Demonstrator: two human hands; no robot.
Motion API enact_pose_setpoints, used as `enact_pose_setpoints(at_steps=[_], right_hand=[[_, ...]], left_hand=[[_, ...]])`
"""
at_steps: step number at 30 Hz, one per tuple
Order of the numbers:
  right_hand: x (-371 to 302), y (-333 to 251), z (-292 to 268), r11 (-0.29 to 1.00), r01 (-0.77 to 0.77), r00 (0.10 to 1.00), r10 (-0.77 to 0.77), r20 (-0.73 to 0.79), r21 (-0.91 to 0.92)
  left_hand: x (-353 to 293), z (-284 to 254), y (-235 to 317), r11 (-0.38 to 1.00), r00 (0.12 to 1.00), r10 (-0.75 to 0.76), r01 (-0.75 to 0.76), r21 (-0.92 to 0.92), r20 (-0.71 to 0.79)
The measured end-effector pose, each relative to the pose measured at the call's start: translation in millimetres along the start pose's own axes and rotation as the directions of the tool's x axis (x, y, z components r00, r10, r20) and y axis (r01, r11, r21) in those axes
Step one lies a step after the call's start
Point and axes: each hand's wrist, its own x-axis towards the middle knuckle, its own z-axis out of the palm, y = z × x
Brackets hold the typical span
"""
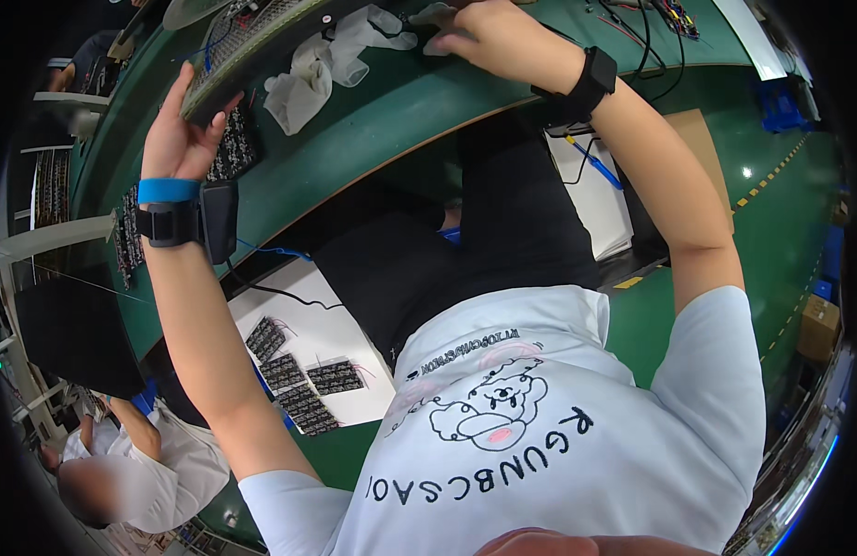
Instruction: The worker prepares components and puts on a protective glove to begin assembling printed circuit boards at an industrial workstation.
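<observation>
My left hand (pixel 180 139) is at the near left corner of a long dark panel (pixel 261 56) with a mesh-like face. Its fingers reach up one side and the thumb lies against the other, gripping that corner. My right hand (pixel 516 46) is bent over the far side of the green bench, closed on a thin greyish-white crumpled piece (pixel 436 30), possibly a glove or cloth; its fingertips are partly hidden. Between the hands lie crumpled whitish gloves or wrappings (pixel 308 83), against the panel's edge. Dark circuit boards (pixel 234 148) rest beside my left wrist.
The green bench (pixel 373 130) curves in front of me. Black cables (pixel 646 46) lie at its far right. A white board (pixel 363 412) by my lap bears several circuit boards (pixel 303 408). A blue pen-shaped tool (pixel 595 165) lies at right. Another person (pixel 159 473) sits lower left.
</observation>
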Motion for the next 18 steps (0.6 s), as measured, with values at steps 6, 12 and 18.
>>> enact_pose_setpoints(at_steps=[6, 12, 18], right_hand=[[6, 20, 19, 0.998, -0.027, 0.981, 0.039, -0.192, 0.063], [27, 11, 26, 0.891, -0.169, 0.778, 0.382, -0.498, 0.421], [63, 49, 64, 0.99, -0.139, 0.783, 0.119, -0.611, 0.014]], left_hand=[[2, 0, 1, 1.0, 0.999, -0.004, 0.004, -0.018, 0.039], [-2, 4, -1, 1.0, 1.0, 0.006, -0.005, -0.02, 0.029], [-3, 5, -1, 1.0, 1.0, -0.007, 0.008, -0.029, 0.026]])
